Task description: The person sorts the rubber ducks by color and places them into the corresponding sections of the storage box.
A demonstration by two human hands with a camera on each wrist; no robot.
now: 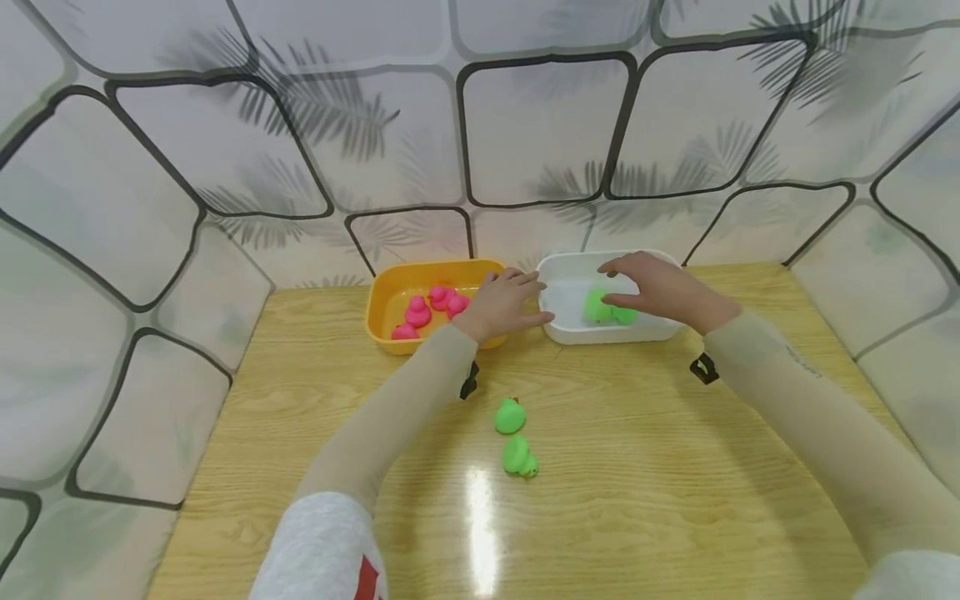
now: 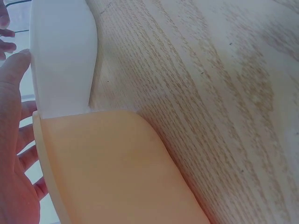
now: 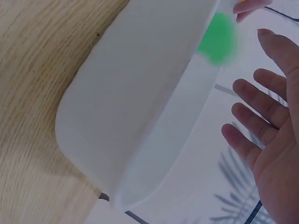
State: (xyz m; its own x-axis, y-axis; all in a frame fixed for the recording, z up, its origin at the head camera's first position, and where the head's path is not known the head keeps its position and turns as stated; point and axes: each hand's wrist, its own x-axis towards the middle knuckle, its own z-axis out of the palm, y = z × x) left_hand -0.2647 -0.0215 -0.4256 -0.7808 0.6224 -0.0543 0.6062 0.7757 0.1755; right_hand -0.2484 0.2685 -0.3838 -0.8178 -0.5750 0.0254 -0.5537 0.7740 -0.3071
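My left hand (image 1: 504, 305) hovers over the right end of an orange tray (image 1: 380, 293), fingers spread and holding nothing. In the left wrist view its thumb reaches close to the white tray's rim; whether they touch I cannot tell. Pink rubber ducks (image 1: 417, 312) lie in the orange tray, partly hidden by that hand. Above the white tray (image 1: 555, 325) my right hand (image 1: 663, 290) has its fingers loosely extended with nothing in them. Green rubber ducks (image 1: 597, 306) are in the white tray; a green shape (image 3: 219, 39) looks blurred above its rim in the right wrist view.
Two more green ducks lie on the wooden table (image 1: 637, 467) in front of the trays, one duck (image 1: 510, 416) behind the other duck (image 1: 519, 457). The trays stand side by side near the patterned back cloth (image 1: 540, 133), which also borders both sides.
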